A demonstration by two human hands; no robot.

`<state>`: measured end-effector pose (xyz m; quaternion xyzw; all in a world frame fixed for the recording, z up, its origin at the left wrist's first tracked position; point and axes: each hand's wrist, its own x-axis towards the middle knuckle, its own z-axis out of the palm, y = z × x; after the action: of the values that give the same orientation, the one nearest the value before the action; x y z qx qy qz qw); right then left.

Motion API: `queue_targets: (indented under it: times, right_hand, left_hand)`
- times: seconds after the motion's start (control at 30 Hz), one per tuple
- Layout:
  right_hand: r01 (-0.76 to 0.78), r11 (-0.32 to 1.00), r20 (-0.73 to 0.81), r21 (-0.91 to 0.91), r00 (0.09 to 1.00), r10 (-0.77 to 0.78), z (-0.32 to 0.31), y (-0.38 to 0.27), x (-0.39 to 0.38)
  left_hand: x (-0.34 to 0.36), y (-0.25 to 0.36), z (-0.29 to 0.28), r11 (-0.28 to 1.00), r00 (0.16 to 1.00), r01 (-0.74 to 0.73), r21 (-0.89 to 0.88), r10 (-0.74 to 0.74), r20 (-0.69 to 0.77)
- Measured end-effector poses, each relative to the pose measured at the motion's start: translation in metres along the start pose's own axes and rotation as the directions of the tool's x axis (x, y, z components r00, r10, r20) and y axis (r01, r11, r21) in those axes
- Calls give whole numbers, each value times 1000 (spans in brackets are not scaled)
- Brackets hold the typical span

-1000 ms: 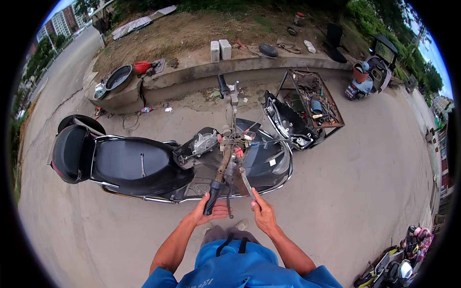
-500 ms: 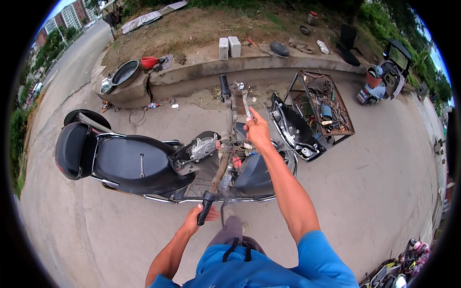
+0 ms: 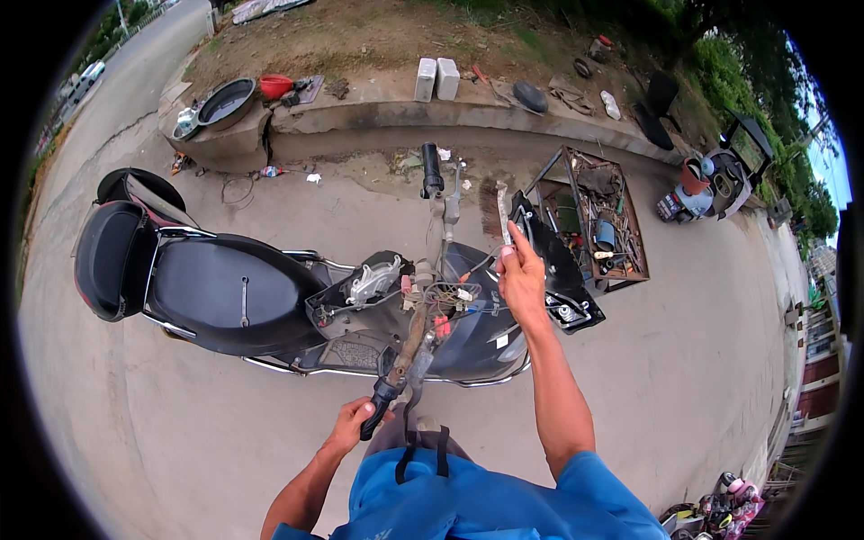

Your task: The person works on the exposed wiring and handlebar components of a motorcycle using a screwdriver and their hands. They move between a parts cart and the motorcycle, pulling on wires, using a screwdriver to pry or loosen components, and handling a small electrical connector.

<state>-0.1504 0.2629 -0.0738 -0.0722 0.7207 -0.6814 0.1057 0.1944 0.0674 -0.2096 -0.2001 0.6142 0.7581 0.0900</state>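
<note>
Concrete paving (image 3: 684, 360) fills most of the view, bending up toward a low kerb wall (image 3: 378, 121) with bare earth behind it. Across the middle lies a black scooter (image 3: 270, 297), its long seat (image 3: 216, 288) pointing to the person's left and its front panels stripped away, so that a tangle of coloured wires (image 3: 445, 301) and a silver metal part (image 3: 373, 281) show around the steering column. Just beyond the scooter, on the right, a rusty wire basket (image 3: 598, 220) sits on the ground holding tools and cans, and a loose black body panel (image 3: 549, 261) leans between it and the scooter. Farther right stands another small vehicle (image 3: 720, 175) with a red pot beside it. On the kerb wall rest a dark round basin (image 3: 225, 99), a red bowl (image 3: 274, 85) and two pale blocks (image 3: 436, 79).

The bare handlebar (image 3: 423, 297) runs from near the person's body away toward the kerb, with a black far grip (image 3: 431, 171) at its outer end. The left hand (image 3: 351, 425) is closed around the near black grip (image 3: 378, 409), just above the person's blue shirt (image 3: 468, 495). The right hand (image 3: 522, 279) is stretched out over the scooter's front, fingers curled and pinching a thin pale tool (image 3: 502, 216) that stands upright above the knuckles, close to the black panel and well apart from the left hand
</note>
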Motion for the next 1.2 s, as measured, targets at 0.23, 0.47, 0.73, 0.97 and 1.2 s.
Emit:
queue_targets:
  times: [0.23,0.47,0.73,0.97,1.2]
  right_hand:
    - [39,884,38,-466,999,-24,57,27,66]
    - [17,842,34,-539,999,2,49,-21,26]
    - [101,939,49,-328,995,-90,32,46,15]
    - [-10,938,82,-345,996,41,37,17,90]
    - [244,899,133,-363,969,-209,17,43,-15]
  left_hand:
    - [-1,7,-3,995,999,44,92,-43,-17]
    - [-4,19,5,998,1000,27,-63,-26,17]
    - [4,10,3,997,997,72,-40,-72,7]
    - [6,15,3,997,997,65,35,-66,27]
    - [-1,3,-1,999,997,40,-26,-42,-62]
